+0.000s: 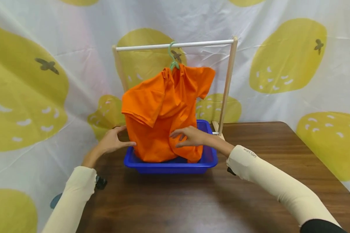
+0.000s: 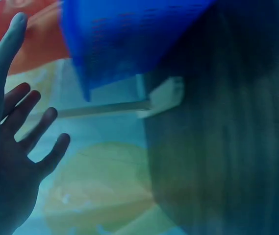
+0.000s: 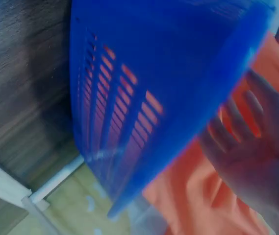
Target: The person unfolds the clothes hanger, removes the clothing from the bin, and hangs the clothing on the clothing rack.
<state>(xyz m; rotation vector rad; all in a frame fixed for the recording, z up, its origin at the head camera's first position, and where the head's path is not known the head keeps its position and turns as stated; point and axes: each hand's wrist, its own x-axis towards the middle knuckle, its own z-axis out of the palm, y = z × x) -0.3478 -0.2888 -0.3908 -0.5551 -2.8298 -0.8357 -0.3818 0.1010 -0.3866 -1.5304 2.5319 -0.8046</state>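
Observation:
An orange T-shirt [image 1: 151, 136] hangs crookedly from a green hanger [image 1: 173, 58] hooked on the white rail. Its lower part lies inside a blue plastic basket [image 1: 169, 168]. At the shirt's left edge is my left hand [image 1: 112, 140], thumb and fingers spread apart with nothing between them; in the left wrist view the left hand [image 2: 21, 147] has extended fingers. My right hand [image 1: 191, 136] is over the shirt's lower right front, fingers slightly bent. In the right wrist view the right hand [image 3: 257, 142] is beside the orange cloth with its fingers extended; contact is hard to tell.
A small rack with a white rail [image 1: 204, 43] and wooden posts [image 1: 228, 87] stands behind the basket on the brown wooden table [image 1: 175, 200]. A white curtain [image 1: 215, 19] with yellow fruit prints hangs behind and to the left.

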